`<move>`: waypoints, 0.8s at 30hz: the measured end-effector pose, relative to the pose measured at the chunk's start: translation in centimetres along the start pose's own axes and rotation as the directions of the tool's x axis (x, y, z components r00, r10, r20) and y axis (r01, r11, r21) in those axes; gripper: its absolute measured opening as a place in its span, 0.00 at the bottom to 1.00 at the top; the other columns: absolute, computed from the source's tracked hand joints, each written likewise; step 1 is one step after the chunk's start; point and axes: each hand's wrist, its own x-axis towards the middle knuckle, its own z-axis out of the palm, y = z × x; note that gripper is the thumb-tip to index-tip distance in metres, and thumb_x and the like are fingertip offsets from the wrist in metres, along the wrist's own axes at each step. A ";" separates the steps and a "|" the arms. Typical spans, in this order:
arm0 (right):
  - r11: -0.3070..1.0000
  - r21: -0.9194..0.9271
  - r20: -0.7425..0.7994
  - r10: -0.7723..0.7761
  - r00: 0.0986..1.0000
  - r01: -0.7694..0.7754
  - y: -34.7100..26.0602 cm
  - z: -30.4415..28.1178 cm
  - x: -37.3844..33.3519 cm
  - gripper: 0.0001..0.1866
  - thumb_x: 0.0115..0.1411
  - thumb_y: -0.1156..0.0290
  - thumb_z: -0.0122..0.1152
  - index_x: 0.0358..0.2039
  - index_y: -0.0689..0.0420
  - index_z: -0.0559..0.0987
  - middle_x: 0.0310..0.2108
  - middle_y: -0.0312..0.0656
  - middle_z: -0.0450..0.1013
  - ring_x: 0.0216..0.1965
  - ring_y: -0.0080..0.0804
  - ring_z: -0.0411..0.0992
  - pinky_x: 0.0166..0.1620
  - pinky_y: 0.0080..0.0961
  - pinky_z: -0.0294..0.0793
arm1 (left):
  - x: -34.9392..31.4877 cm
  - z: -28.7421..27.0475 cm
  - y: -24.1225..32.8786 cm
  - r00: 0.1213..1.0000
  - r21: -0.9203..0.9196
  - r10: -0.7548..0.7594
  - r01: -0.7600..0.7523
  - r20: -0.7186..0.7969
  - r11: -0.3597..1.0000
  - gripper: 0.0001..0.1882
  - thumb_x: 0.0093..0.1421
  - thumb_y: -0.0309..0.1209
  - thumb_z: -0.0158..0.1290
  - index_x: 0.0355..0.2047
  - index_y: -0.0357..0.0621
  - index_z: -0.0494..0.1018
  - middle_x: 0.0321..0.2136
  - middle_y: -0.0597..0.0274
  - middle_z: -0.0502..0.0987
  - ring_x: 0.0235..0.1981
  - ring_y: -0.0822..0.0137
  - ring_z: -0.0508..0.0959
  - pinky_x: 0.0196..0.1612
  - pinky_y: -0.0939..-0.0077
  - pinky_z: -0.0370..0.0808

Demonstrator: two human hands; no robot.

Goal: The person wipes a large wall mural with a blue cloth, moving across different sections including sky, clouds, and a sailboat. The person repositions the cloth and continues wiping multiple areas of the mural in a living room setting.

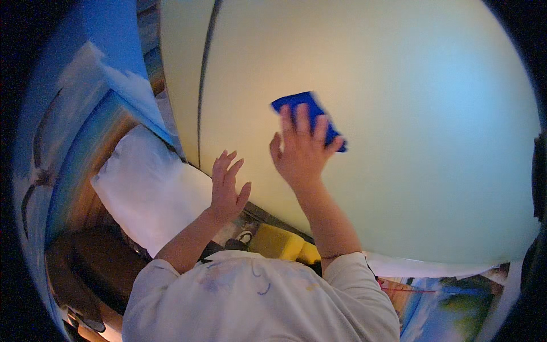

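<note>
My right hand holds a folded blue cloth against a large pale cream panel. Its fingers are spread over the cloth, and part of the cloth shows past the fingertips and beside the little finger. My left hand is raised to the left and lower down, near the panel's lower left edge. Its fingers are apart and nothing is in them. Whether it touches the panel I cannot tell.
A dark vertical seam runs down the panel's left part. White sheeting hangs at the left, by a brown padded seat. Below me are a yellow block and a shoe. A painted wall stands far left.
</note>
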 end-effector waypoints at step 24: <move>0.985 -0.166 -0.030 -0.061 0.998 0.055 6.7 4.1 -15.2 0.25 0.56 0.51 0.51 0.56 0.30 0.73 0.67 0.28 0.57 0.71 0.45 0.38 0.65 0.64 0.25 | 1.9 6.4 6.0 0.943 -0.127 0.317 -0.304 0.101 0.944 0.28 0.57 0.36 0.54 0.57 0.42 0.64 0.60 0.45 0.61 0.64 0.41 0.56 0.64 0.41 0.50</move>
